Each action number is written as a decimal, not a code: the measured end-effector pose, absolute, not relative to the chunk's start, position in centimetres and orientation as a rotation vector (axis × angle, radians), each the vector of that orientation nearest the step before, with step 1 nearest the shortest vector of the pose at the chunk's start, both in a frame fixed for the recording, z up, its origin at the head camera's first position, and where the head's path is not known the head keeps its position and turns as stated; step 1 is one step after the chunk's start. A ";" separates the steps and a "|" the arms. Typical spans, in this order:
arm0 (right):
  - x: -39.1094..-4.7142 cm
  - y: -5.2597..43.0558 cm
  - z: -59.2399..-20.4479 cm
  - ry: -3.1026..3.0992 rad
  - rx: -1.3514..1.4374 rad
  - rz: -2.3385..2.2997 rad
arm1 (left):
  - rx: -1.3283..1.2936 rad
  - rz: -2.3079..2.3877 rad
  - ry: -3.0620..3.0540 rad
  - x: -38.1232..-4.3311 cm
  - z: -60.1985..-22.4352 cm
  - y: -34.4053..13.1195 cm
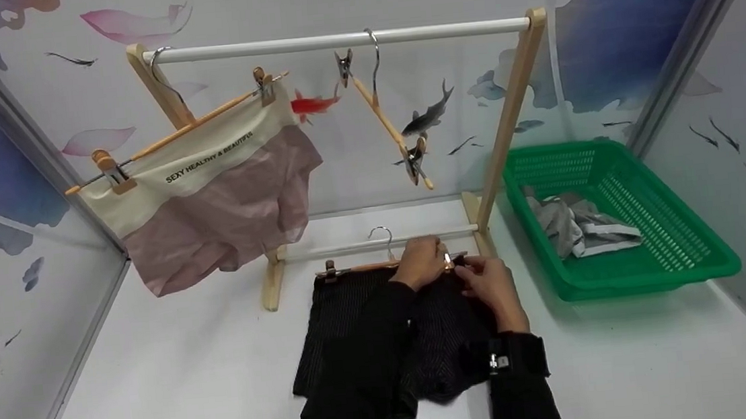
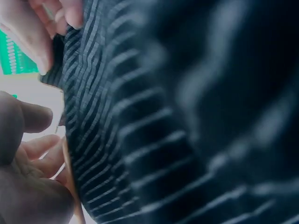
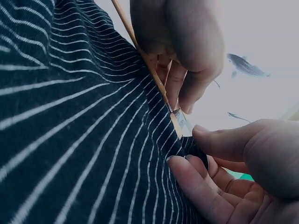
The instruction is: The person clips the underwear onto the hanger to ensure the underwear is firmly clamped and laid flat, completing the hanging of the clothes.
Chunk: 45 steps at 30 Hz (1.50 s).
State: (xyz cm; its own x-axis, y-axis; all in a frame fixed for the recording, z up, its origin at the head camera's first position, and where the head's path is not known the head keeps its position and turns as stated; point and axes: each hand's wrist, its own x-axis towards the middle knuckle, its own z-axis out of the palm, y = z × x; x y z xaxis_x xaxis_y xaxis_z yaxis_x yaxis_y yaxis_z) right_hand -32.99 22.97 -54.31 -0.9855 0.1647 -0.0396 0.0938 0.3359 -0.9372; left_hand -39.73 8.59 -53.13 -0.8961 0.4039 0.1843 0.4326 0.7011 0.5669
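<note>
Dark striped shorts [image 1: 355, 319] lie flat on the white table under a wooden clip hanger [image 1: 368, 266]. One hanger clip [image 1: 330, 270] grips the waistband's left end. At the other end, my left hand [image 1: 421, 261] pinches the second clip [image 3: 177, 123], with its fingers beside the wooden bar in the right wrist view. My right hand [image 1: 493, 287] pinches the corner of the waistband between thumb and fingers, right beside that clip. In the left wrist view the striped cloth fills most of the picture, and the fingers show at its left edge.
Beyond the hands stands a wooden rack [image 1: 506, 110] with a white top rail. Pink and cream underpants [image 1: 224, 202] hang there on a clip hanger, beside a bare hanger [image 1: 381, 111]. To the right, a green basket [image 1: 649, 280] holds grey cloth [image 1: 573, 222]. Printed panels enclose the table.
</note>
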 end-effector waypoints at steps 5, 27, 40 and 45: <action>-33.1 23.1 -54.3 -2.512 -0.244 1.715 | -0.738 -0.975 -2.773 -39.9 -53.4 8.6; -33.4 22.8 -54.4 -2.461 -0.260 1.763 | -0.750 -1.316 -2.790 -40.5 -53.3 7.4; -33.2 22.7 -54.8 -2.590 -0.143 1.293 | -0.760 -1.195 -2.946 -40.3 -52.0 7.7; -33.1 22.8 -54.6 -2.570 -0.165 1.252 | -0.708 -1.111 -3.029 -40.1 -51.5 7.6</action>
